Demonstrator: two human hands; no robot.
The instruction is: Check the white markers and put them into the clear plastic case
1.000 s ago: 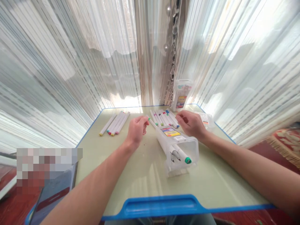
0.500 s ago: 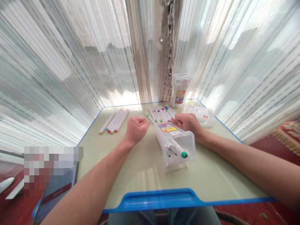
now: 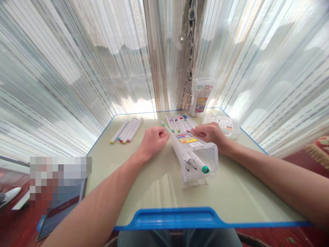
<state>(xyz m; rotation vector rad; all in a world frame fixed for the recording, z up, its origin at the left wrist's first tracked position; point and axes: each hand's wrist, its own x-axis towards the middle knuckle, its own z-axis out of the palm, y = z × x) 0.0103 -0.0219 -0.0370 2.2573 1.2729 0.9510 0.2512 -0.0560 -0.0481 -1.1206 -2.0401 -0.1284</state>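
My left hand (image 3: 155,141) is closed in a fist on the table, left of a clear plastic marker case (image 3: 177,151). A white marker with a green band (image 3: 167,127) lies just beyond it. My right hand (image 3: 210,133) is also a fist, behind the case on its right side. Nothing shows sticking out of either fist. The case lies with its open end toward me and a yellow and blue label on top. Inside are a green-ended marker (image 3: 205,169) and two markers with bare tips (image 3: 191,164).
Several white markers with coloured bands (image 3: 180,123) lie behind the case, and another group (image 3: 130,132) lies at left. At the back, a filled clear case (image 3: 202,97) stands upright; a clear lid-like box (image 3: 223,125) lies at right. A dark tablet-like device (image 3: 64,206) sits at lower left.
My left fist has shifted slightly right, toward the case, and turned a little. The whole view has moved slightly. The case and markers look unmoved.
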